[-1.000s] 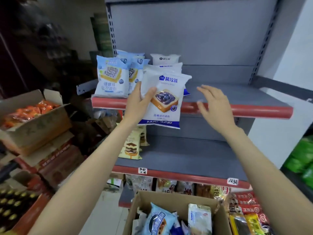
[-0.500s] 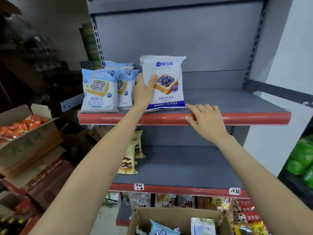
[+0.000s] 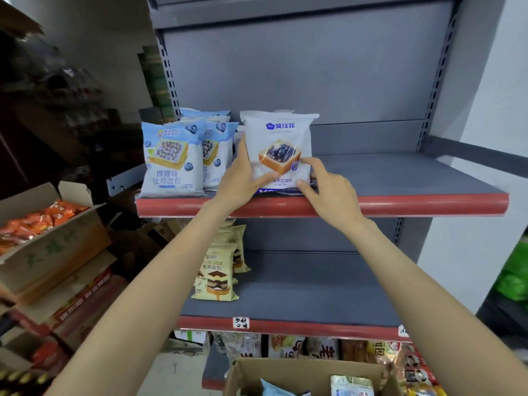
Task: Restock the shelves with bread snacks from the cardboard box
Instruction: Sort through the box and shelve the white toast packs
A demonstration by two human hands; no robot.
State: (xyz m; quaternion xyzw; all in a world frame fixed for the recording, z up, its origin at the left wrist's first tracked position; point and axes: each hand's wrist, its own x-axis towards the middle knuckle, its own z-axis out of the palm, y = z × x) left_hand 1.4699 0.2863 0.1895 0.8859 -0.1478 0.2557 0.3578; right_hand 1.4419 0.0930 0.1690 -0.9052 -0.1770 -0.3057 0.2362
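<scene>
White packet (image 3: 278, 150) upright at shelf (image 3: 400, 201) front edge, beside blue packets (image 3: 171, 158). Left hand (image 3: 238, 181) gripped packet's left side; right hand (image 3: 328, 190) fingers pinched its lower right corner.

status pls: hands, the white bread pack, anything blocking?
Left hand and right hand both on white blueberry bread pack. Pack upright at upper shelf front edge, beside blue toast packs. Shelf to its right bare, nothing blocking.

Single head-worn view, close; faces forward at the shelf (image 3: 400, 178); slightly downward.
</scene>
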